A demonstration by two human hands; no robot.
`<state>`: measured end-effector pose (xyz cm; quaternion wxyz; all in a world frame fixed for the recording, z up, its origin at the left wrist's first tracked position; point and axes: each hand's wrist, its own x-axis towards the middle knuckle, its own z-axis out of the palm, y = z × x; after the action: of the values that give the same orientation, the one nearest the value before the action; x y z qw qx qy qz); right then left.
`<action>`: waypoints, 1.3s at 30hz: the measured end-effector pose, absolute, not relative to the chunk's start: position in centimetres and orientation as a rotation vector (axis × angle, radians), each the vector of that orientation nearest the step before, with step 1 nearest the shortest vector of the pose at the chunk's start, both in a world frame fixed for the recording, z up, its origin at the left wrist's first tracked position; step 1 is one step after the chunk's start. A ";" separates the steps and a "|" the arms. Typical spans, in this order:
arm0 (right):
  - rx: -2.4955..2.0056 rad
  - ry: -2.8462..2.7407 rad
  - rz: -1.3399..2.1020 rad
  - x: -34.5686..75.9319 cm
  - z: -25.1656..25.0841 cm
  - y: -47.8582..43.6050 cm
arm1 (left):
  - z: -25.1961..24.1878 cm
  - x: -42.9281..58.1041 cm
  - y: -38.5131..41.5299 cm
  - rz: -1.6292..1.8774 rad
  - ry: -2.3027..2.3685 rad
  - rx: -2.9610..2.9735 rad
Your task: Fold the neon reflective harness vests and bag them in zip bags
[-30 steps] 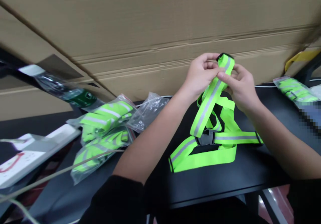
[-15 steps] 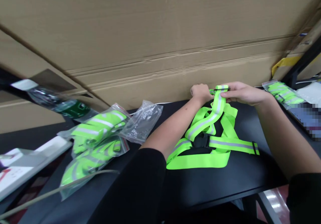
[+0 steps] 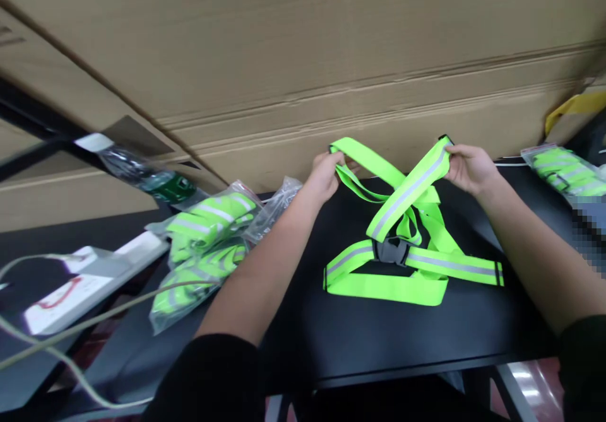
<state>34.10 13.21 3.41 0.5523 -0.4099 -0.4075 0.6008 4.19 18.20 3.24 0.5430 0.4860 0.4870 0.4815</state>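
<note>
A neon green reflective harness (image 3: pixel 452 269) with grey stripes spreads over the black table (image 3: pixel 379 340). Its black buckle (image 3: pixel 392 251) lies fastened at the middle of the waist strap. My left hand (image 3: pixel 326 173) pinches one shoulder strap loop at the upper left, lifted off the table. At the upper right, my right hand (image 3: pixel 471 168) grips the other strap near a black slider (image 3: pixel 445 139). Between my hands the two raised straps cross each other. The lower waist loop rests flat on the table.
Bagged green harnesses (image 3: pixel 203 252) lie left, beside an empty clear bag (image 3: pixel 277 207) and a plastic bottle (image 3: pixel 165 185). A white power strip (image 3: pixel 95 280) with cables sits farther left. Another bagged harness (image 3: pixel 568 169) lies right. Cardboard (image 3: pixel 331 50) stands behind the table.
My hands have moved apart, left hand leftward and right hand slightly rightward. The shoulder straps, formerly bunched together, are now spread and crossed. The camera view has shifted a little.
</note>
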 end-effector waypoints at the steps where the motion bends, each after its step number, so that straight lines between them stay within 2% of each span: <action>1: -0.962 -0.911 1.423 34.2 3.1 13.3 | 3.0 3.5 17.9 1.229 1.085 1.027; 5: -0.976 -0.798 1.492 34.4 3.2 12.6 | 2.0 1.3 17.2 1.397 0.845 0.598; 11: -1.025 -0.877 1.487 34.5 4.0 12.2 | 1.2 0.3 17.1 1.413 0.773 0.528; 18: -1.294 -0.906 1.092 34.5 -0.4 14.9 | -0.7 1.2 18.1 1.518 0.863 0.541; 22: -1.360 -0.941 1.003 34.8 -1.6 15.3 | -1.7 1.7 17.6 1.538 0.935 0.615; 30: -1.306 -1.297 1.375 33.2 5.0 12.0 | -2.1 2.3 17.0 1.711 1.076 0.810; 36: -0.965 -1.390 1.255 28.7 9.6 9.2 | -1.9 3.5 17.1 1.569 0.964 0.729; 39: -0.785 -1.443 1.313 28.9 10.5 8.0 | -1.5 3.3 16.8 1.543 0.889 0.594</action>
<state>28.89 7.99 10.51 0.4963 -0.3242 -0.5957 0.5420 3.30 16.81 -1.49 0.5908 0.2552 0.3820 0.6632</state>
